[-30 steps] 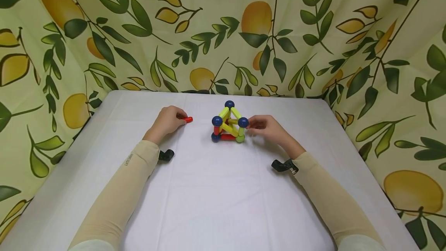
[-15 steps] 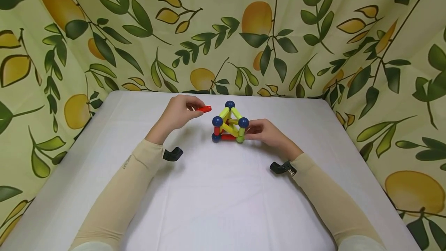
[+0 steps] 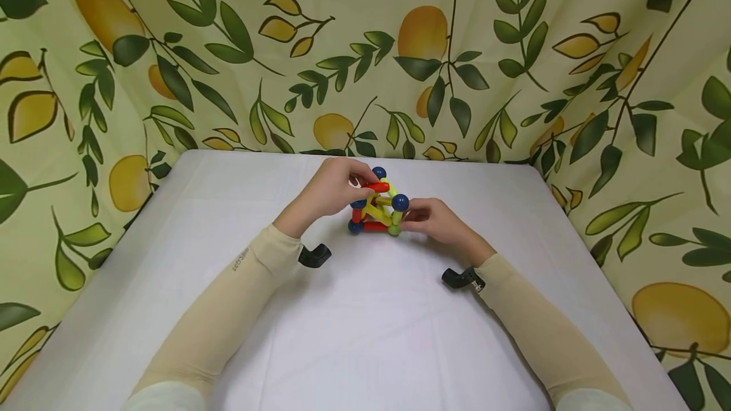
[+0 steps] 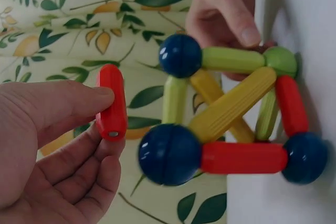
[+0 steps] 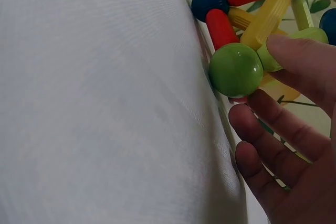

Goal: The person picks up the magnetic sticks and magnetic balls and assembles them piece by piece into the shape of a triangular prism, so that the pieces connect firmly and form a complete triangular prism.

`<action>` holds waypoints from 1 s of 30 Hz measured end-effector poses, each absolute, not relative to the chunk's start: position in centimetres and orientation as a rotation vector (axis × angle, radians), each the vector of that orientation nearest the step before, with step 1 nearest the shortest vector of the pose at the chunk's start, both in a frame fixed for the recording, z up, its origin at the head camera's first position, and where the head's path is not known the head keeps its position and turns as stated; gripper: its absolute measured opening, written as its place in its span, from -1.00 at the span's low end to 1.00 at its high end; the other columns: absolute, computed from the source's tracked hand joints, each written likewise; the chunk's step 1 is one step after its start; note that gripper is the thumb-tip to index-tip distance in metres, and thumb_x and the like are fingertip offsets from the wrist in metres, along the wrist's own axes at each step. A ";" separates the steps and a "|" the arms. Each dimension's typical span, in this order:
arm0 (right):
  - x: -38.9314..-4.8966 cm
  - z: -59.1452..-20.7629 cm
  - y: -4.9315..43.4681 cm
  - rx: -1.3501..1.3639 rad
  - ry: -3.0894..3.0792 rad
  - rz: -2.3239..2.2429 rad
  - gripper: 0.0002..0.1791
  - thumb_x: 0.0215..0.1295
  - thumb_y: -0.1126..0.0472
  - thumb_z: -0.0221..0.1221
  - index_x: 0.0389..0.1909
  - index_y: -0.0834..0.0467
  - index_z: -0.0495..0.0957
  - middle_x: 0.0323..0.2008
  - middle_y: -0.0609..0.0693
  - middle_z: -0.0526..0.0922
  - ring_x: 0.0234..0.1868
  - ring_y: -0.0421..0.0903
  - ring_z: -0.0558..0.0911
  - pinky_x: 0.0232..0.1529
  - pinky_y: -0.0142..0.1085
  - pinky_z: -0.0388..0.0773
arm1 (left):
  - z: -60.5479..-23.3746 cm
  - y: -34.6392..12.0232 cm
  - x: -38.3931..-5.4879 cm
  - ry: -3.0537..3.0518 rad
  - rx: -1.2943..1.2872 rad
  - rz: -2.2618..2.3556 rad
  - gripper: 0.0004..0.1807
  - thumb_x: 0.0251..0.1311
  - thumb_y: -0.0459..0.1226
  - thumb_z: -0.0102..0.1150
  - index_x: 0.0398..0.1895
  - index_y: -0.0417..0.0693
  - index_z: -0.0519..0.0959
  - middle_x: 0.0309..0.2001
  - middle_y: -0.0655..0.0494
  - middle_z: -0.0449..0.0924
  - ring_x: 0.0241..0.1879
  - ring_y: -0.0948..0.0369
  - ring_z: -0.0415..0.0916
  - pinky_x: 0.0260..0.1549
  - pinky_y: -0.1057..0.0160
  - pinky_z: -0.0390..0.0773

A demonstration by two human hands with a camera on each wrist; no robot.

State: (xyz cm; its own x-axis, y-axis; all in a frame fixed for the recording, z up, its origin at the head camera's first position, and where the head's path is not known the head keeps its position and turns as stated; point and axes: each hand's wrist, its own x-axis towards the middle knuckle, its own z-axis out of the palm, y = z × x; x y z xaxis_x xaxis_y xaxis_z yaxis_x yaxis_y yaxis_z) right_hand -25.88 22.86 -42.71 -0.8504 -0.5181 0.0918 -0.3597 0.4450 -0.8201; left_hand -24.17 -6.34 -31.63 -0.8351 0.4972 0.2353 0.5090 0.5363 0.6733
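A small frame of magnetic rods and balls (image 3: 375, 213) stands on the table, with dark blue balls, a green ball (image 5: 236, 70) and red, yellow and light green rods. My left hand (image 3: 337, 188) pinches a loose red magnetic rod (image 4: 112, 103) between thumb and fingers, above the frame's left side. In the left wrist view a gap shows between this rod and the nearest blue ball (image 4: 169, 154). My right hand (image 3: 436, 219) grips the frame's right side, thumb on the light green upright rod (image 5: 315, 34) just above the green ball. Part of the frame's far side is hidden.
A white cloth covers the table (image 3: 365, 322). Behind it and along both sides hangs a curtain (image 3: 365, 49) printed with leaves and fruit. Black wrist-worn devices (image 3: 315, 255) sit at both cuffs.
My left hand has lifted the red rod off the table and carried it right, over the frame. My right hand has shifted slightly lower on the frame's right side. The frame stands in place.
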 end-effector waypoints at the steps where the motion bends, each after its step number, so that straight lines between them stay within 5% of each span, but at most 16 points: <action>1: -25.9 -42.8 22.8 -0.776 2.522 -1.367 -0.76 0.37 0.21 0.49 0.01 0.15 0.79 -0.07 0.02 0.78 -0.06 0.04 0.71 0.07 -0.10 0.66 | -31.8 -6.0 -24.2 -2.746 -0.904 -1.200 -0.88 0.35 -0.33 0.49 -0.09 -0.08 0.84 -0.19 0.16 0.76 -0.14 0.09 0.55 -0.13 0.14 0.58; 22: -25.6 -42.9 22.5 -0.778 2.584 -1.362 -0.80 0.39 0.21 0.48 -0.02 0.13 0.81 -0.16 -0.04 0.77 -0.11 0.00 0.71 0.07 -0.06 0.65 | -33.6 -4.7 -24.1 -2.848 -0.883 -1.078 -0.83 0.35 -0.32 0.52 -0.04 -0.09 0.86 -0.18 0.12 0.79 -0.16 0.14 0.60 -0.21 0.22 0.60; 30: -25.4 -42.9 22.7 -0.755 2.587 -1.335 -0.80 0.41 0.17 0.48 -0.02 0.13 0.82 -0.17 -0.03 0.78 -0.12 0.01 0.70 0.06 -0.06 0.65 | -34.0 -4.4 -24.2 -2.846 -0.890 -0.994 -0.84 0.32 -0.30 0.55 -0.07 -0.07 0.88 -0.17 0.13 0.81 -0.05 0.12 0.57 -0.07 0.14 0.52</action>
State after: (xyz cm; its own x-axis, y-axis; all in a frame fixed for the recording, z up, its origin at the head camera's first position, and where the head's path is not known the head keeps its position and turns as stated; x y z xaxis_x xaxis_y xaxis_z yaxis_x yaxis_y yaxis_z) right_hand -25.40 22.71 -42.93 -0.8656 -0.4893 0.1064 -0.3702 0.4822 -0.7940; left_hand -24.16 -4.36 -34.04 -0.8396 0.5133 0.1776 0.5123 0.6397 0.5730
